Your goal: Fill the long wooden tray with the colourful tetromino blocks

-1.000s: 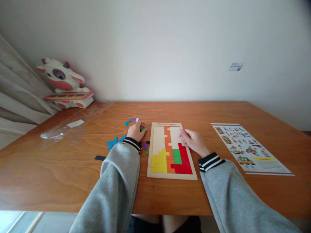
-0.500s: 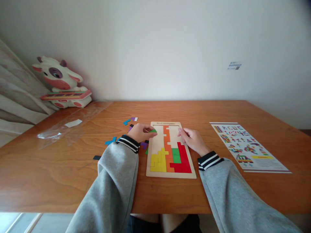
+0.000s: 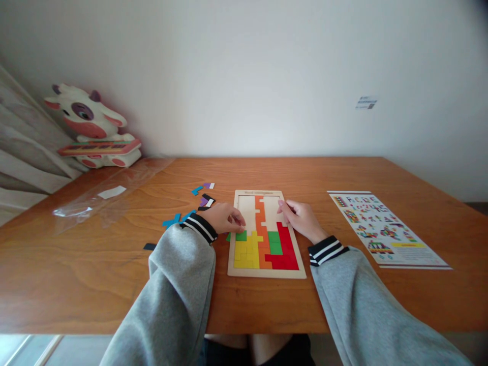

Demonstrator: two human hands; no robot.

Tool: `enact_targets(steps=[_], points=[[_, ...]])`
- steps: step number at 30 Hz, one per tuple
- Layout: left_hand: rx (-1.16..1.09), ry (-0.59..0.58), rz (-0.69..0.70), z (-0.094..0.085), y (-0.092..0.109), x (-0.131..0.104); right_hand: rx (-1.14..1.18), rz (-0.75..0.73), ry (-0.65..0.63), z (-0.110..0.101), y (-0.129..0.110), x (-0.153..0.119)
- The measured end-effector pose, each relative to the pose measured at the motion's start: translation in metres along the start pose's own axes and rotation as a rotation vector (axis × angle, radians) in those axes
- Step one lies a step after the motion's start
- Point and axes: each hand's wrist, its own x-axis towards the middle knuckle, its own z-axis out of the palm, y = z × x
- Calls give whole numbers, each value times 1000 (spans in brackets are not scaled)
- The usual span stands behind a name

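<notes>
A wooden puzzle tray (image 3: 267, 273) lies on the table with yellow pieces (image 3: 247, 253), orange pieces (image 3: 263, 234), a green piece (image 3: 275, 243) and red pieces (image 3: 287, 246) inside. Over the tray's left edge, my left hand (image 3: 227, 218) has its fingers curled together. Just below those fingertips, a green piece (image 3: 241, 236) lies in the tray above the yellow ones; whether the fingers touch it is unclear. My right hand (image 3: 299, 217) is closed in a pinch at the tray's upper right edge, and anything between the fingertips is too small to make out.
Blue (image 3: 172, 220), purple and black pieces lie left of the tray, with a black one (image 3: 150, 246) farther out. A clear plastic bag (image 3: 95, 203) and a cow toy keyboard (image 3: 101, 147) are at the left. A printed sheet (image 3: 389, 229) lies at the right.
The green piece that my left hand held now lies in the tray above the yellow pieces. My left hand has moved slightly down. The view has shifted slightly.
</notes>
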Motion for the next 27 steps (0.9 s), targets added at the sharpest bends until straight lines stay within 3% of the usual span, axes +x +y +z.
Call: enact_targets(steps=[5, 8, 11, 16, 21, 27], points=[[16, -13, 6, -1, 3, -2, -6, 5, 1, 1, 2, 0], [13, 44, 13, -1, 2, -1, -10, -1, 0, 0, 2, 1], [-15, 177, 10, -1, 1, 1, -8, 0, -4, 0, 1, 0], [-17, 508, 31, -8, 0, -4, -6, -3, 1, 0, 0, 0], [290, 764, 14, -9, -20, -30, 14, 1, -7, 1, 1, 0], [523, 863, 3, -5, -53, -78, 28, -25, -6, 1, 4, -1]])
